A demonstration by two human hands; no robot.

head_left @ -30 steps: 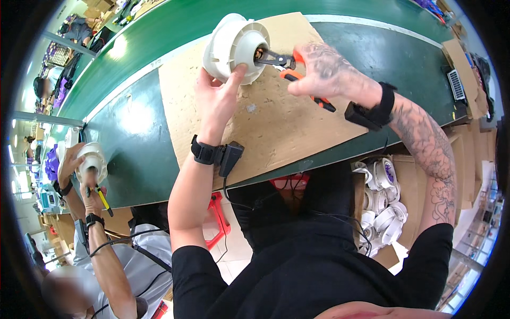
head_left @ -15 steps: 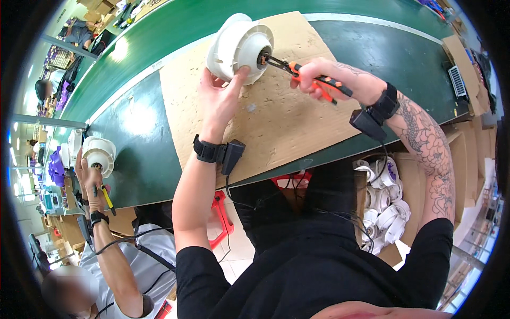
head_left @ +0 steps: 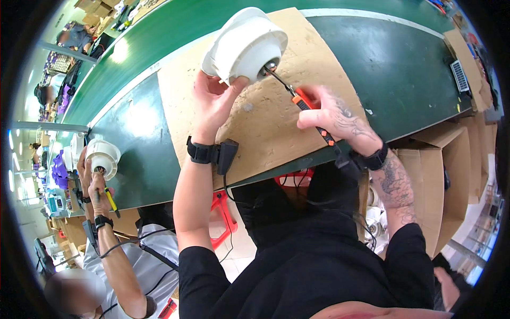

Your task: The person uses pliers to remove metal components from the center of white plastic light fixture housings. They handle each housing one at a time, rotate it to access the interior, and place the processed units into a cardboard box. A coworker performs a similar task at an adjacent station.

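Over the cardboard sheet (head_left: 276,135), a white round plastic housing with a wide flange (head_left: 241,50) is tilted so that its dark central opening faces down and right. My left hand (head_left: 215,103) grips its lower left edge, thumb at the front. In my right hand (head_left: 337,114) are orange-and-black long-nose pliers (head_left: 303,102), their handles running down past the palm. The tips of the pliers reach into the opening, where something metallic shows. What the tips touch inside cannot be made out. My right fingers are slightly blurred and partly hidden behind the handles.
A green workbench (head_left: 393,69) lies under the cardboard. On my left, a co-worker's hands (head_left: 95,186) hold a similar white housing (head_left: 103,158) and a yellow-handled tool (head_left: 111,199). Cardboard boxes (head_left: 449,170) stand at right, with white parts (head_left: 375,223) below the bench.
My right hand has swung down toward me, and the pliers now slope more steeply. The housing has tipped, its opening turning further downward. My right forearm has drawn inward.
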